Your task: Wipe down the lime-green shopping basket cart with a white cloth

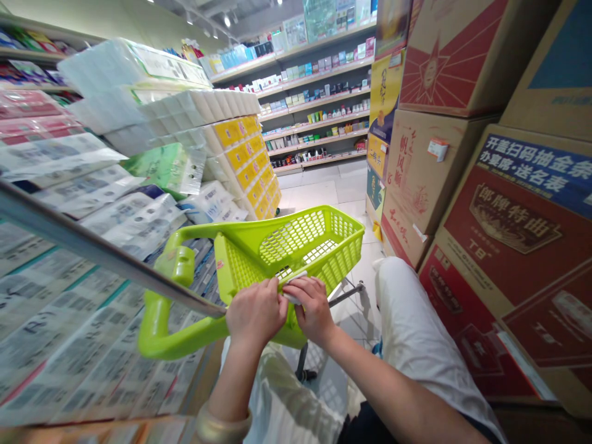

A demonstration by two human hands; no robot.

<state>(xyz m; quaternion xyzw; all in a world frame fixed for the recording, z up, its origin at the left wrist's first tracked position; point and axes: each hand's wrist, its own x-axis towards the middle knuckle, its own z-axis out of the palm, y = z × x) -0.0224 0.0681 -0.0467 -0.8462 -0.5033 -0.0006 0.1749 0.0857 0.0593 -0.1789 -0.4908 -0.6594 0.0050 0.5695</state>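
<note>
My left hand (256, 311) is closed, back of the hand up, over the near side of the green shopping cart (319, 246). A slim metal pole (115, 253) slants in from the left edge and meets the outer side of this hand. Close beside it my right hand (312, 305) is closed, its fingers bent over a small white piece (293, 298). Whether that piece belongs to the pole is hidden by the fingers. Through its lattice the cart's basket shows nothing inside. The cart's looped green handle (185, 345) passes beneath the pole.
Wrapped paper packs (92, 172) are piled high on the left, with yellow-sided packs (245, 160) behind. Stacked cartons (499, 246) wall the right side. Shelves of small goods (319, 92) stand at the far end. My bent knee (411, 308) is close to the cartons.
</note>
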